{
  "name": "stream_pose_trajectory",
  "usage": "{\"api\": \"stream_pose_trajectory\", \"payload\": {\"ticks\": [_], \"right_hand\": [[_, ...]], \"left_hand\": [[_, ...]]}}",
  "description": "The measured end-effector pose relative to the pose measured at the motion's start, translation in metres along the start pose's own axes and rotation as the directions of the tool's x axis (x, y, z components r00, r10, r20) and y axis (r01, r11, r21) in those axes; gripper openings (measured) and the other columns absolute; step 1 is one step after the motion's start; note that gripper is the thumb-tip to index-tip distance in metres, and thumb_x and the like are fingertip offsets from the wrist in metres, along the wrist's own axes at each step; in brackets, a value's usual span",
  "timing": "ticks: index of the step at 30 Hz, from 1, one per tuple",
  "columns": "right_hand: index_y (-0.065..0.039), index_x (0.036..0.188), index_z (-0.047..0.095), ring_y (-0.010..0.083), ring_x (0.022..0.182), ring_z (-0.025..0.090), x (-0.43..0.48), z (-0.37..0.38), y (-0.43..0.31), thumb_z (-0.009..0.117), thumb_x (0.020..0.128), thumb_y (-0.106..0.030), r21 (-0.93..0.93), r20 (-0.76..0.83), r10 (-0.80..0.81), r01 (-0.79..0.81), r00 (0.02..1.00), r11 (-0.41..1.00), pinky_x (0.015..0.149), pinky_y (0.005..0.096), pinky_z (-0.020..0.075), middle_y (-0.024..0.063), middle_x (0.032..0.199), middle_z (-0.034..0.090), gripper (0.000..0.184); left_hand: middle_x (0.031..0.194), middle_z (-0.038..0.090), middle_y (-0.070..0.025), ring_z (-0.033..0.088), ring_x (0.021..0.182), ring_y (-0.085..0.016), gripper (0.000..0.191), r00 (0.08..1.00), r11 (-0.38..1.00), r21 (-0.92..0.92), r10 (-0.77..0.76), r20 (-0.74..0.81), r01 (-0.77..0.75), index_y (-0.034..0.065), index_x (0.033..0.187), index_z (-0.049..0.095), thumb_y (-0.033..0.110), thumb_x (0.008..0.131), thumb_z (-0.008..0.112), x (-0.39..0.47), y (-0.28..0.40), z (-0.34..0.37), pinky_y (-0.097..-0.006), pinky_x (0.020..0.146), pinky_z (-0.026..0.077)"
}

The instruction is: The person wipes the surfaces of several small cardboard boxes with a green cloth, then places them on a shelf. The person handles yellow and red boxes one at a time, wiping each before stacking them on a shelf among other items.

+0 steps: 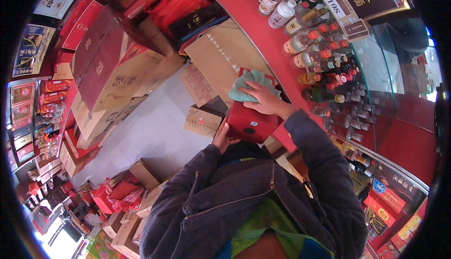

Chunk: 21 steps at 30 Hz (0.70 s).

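A dark red box [254, 125] with a black round spot and a small printed code on its near face is in front of my body. My left hand [224, 136] grips its left lower edge. With spread fingers, my right hand [262, 98] presses a folded green cloth [251, 82] onto the far part of the box. Beyond the cloth lies a large brown cardboard carton [225, 56], close to the red counter. Smaller cartons [203, 120] stand to the left of my left hand.
Many glass bottles [299, 44] stand on the red counter [243, 3] to the right, beside glass shelving [373, 65]. Stacked cartons [130, 72] rise on the left across the grey floor [151, 118]. Red bags and boxes [116, 195] are piled at the lower left.
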State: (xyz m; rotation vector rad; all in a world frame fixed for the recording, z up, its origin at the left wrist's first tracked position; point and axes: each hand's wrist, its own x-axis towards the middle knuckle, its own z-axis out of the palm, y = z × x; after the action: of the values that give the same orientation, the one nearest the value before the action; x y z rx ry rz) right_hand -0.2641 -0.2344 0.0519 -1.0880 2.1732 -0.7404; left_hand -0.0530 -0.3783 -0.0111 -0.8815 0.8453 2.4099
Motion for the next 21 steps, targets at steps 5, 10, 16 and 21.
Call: {"api": "stream_pose_trajectory", "payload": {"ticks": [5,10,16,21], "right_hand": [[-0.02,0.13,0.044,0.0394,0.128,0.026,0.007,0.0,0.011,0.056,0.082,-0.046,0.016,0.012,0.021,-0.022,1.0,1.0,0.103,0.0497,0.0254,0.0197,0.139,0.03,0.056],[-0.02,0.13,0.044,0.0399,0.128,0.028,0.012,-0.001,0.019,0.055,0.082,-0.047,-0.006,0.003,0.041,-0.041,0.999,0.999,0.102,0.0505,0.0262,0.0188,0.139,0.031,0.056],[-0.02,0.129,0.045,0.0396,0.125,0.032,0.017,0.004,0.031,0.054,0.081,-0.048,-0.023,-0.024,0.067,-0.067,0.997,0.997,0.099,0.0511,0.0289,0.018,0.137,0.034,0.056],[-0.021,0.129,0.045,0.0381,0.125,0.033,0.022,0.007,0.044,0.054,0.081,-0.048,-0.007,-0.024,0.075,-0.075,0.997,0.997,0.099,0.0485,0.03,0.0176,0.137,0.034,0.056]], "left_hand": [[0.135,0.038,-0.0056,0.045,0.116,-0.026,0.069,1.0,1.0,0.01,-0.003,0.001,0.003,0.0231,0.137,0.025,0.061,0.083,0.043,0.0,0.002,0.001,-0.0495,0.089,0.042],[0.136,0.036,-0.0058,0.043,0.118,-0.027,0.07,1.0,1.0,0.026,-0.013,-0.012,0.013,0.0231,0.138,0.023,0.061,0.083,0.043,0.004,0.002,0.0,-0.05,0.088,0.041],[0.142,0.025,-0.0063,0.04,0.12,-0.032,0.067,0.999,0.997,-0.061,-0.044,0.003,0.044,0.0254,0.142,0.008,0.047,0.09,0.044,0.005,0.004,-0.001,-0.0533,0.087,0.042],[0.138,0.032,-0.0055,0.04,0.121,-0.029,0.074,1.0,0.997,0.068,-0.025,0.002,0.025,0.025,0.14,0.019,0.063,0.081,0.044,0.002,0.007,0.004,-0.0515,0.089,0.04]]}}
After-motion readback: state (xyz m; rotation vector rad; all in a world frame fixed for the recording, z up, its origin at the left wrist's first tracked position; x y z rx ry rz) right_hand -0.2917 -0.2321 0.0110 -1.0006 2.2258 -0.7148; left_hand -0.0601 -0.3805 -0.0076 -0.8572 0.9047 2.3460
